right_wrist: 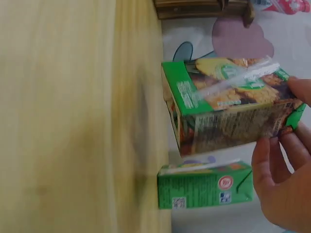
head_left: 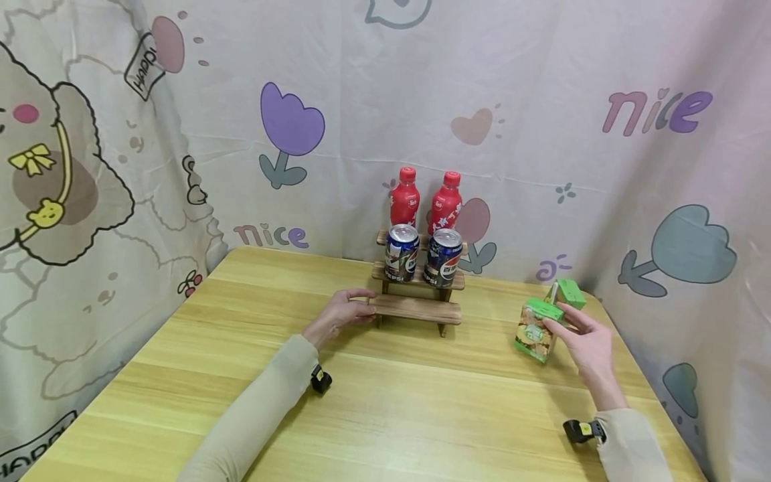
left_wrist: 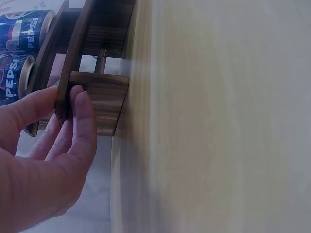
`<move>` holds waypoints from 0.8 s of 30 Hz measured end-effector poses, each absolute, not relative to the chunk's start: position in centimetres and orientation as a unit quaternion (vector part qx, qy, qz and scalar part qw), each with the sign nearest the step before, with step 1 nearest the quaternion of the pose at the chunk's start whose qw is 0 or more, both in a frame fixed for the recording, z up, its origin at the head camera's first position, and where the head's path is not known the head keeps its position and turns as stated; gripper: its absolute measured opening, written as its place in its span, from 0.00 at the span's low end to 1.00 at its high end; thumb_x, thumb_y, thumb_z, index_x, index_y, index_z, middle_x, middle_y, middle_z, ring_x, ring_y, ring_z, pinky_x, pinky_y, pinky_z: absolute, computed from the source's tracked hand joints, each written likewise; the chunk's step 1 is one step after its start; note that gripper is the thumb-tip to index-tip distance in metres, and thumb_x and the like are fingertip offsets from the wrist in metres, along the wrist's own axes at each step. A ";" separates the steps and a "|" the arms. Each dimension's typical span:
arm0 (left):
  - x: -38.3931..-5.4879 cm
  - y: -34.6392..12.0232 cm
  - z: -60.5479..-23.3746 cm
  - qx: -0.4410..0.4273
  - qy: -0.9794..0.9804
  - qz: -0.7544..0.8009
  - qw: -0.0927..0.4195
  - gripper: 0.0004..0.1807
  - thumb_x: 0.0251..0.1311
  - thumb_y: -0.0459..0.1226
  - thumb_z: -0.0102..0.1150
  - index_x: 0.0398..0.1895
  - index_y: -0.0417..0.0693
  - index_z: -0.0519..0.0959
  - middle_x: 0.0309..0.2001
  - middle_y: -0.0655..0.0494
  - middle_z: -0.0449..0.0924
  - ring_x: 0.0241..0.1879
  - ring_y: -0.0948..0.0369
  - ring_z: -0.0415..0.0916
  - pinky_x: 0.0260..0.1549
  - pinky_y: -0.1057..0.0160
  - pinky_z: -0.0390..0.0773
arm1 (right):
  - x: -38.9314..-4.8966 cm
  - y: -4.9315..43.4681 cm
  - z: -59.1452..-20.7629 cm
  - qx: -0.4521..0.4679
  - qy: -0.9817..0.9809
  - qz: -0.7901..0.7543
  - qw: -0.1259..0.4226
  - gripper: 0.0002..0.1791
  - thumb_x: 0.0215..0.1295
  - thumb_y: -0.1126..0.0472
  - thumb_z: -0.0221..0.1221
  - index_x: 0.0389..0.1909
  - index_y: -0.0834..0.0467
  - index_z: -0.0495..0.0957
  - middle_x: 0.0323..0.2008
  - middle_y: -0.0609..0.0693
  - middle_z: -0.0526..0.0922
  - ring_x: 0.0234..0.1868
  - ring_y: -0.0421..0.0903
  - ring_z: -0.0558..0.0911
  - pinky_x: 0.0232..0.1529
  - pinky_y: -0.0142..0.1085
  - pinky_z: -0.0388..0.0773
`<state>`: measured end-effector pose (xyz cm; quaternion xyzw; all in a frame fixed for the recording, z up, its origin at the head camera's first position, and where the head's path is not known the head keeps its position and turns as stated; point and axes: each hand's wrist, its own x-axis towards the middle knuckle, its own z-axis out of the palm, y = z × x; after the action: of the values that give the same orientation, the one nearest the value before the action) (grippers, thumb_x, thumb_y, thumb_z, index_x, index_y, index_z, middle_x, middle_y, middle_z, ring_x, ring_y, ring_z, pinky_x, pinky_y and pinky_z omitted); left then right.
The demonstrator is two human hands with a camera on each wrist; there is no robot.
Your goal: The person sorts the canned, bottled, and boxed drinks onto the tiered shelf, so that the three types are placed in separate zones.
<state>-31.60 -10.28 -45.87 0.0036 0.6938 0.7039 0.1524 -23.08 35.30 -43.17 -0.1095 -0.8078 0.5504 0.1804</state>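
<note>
My left hand (head_left: 345,312) pinches the left end of the lowest step on a small wooden stepped rack (head_left: 415,308), thumb above and fingers beneath in the left wrist view. My right hand (head_left: 587,345) grips a green and brown drink carton (head_left: 535,333) near its top, tilted and held above the table. A second green carton (right_wrist: 204,187) stands on the table just behind it. Two Pepsi cans (head_left: 401,254) stand side by side on the rack's middle step. Behind them, two red bottles (head_left: 405,201) rise from the top step.
The rack stands near the back of a light wood table (head_left: 385,415). A printed curtain (head_left: 530,80) hangs behind the table and along both sides. The second carton is close to the back right corner.
</note>
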 end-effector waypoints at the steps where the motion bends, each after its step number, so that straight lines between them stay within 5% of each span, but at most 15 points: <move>1: -31.6 -10.3 -45.9 0.004 0.693 0.704 0.152 0.24 0.59 0.22 0.59 0.61 0.34 0.73 0.38 0.49 0.81 0.33 0.59 0.83 0.47 0.58 0.85 | -23.1 35.1 -43.2 -0.098 -0.808 0.552 0.179 0.33 0.56 0.53 0.72 0.62 0.58 0.76 0.40 0.24 0.79 0.43 0.24 0.77 0.41 0.14 0.75; 15: -31.5 -10.3 -45.8 0.003 0.691 0.706 0.153 0.24 0.59 0.23 0.59 0.61 0.34 0.73 0.37 0.50 0.81 0.33 0.58 0.84 0.47 0.58 0.86 | -23.9 31.9 -41.8 0.024 -0.815 0.560 0.148 0.33 0.59 0.57 0.69 0.63 0.67 0.72 0.45 0.26 0.81 0.46 0.22 0.78 0.46 0.17 0.77; 24: -31.4 -10.3 -45.7 0.001 0.688 0.710 0.154 0.25 0.58 0.22 0.60 0.60 0.34 0.73 0.38 0.49 0.82 0.33 0.58 0.83 0.49 0.57 0.85 | -24.4 29.4 -40.4 0.053 -0.820 0.558 0.121 0.34 0.60 0.55 0.68 0.64 0.65 0.71 0.61 0.52 0.78 0.50 0.23 0.76 0.51 0.18 0.76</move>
<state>-31.44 -10.34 -45.73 0.0006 0.6877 0.7096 0.1535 -24.36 29.39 -40.44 0.0529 -0.8196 0.5575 0.1209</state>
